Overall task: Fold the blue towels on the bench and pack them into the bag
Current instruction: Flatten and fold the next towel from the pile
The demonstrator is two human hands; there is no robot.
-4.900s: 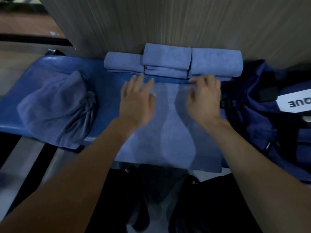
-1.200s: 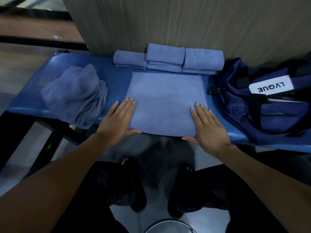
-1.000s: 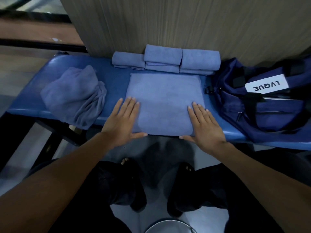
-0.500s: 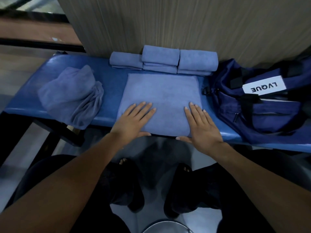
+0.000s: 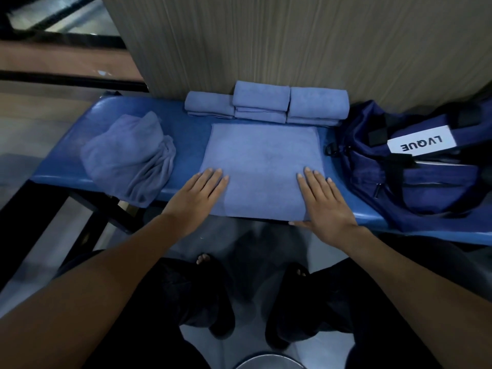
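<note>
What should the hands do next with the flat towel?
Probably fold it in half again. Both the left hand and right hand lie flat on the flat towel, which is much wider than the folded towels by the wall and likely too big for the bag.

— What stands beyond the hands?
— A wall panel [image 5: 292,41] of pale wood grain with fine upright streaks, rising straight behind the blue padded worktop [image 5: 186,134].
— And off to the left of the hands?
— A dark rail [image 5: 69,79] crosses brownish flooring [image 5: 40,118], with a glossy patch at the top corner.
— Below the hands?
— A grey, slightly shiny floor [image 5: 80,235], the worktop's black frame [image 5: 87,198], and a round metal rim [image 5: 266,362] at the bottom edge.
— The light?
— Dim overall.
</note>
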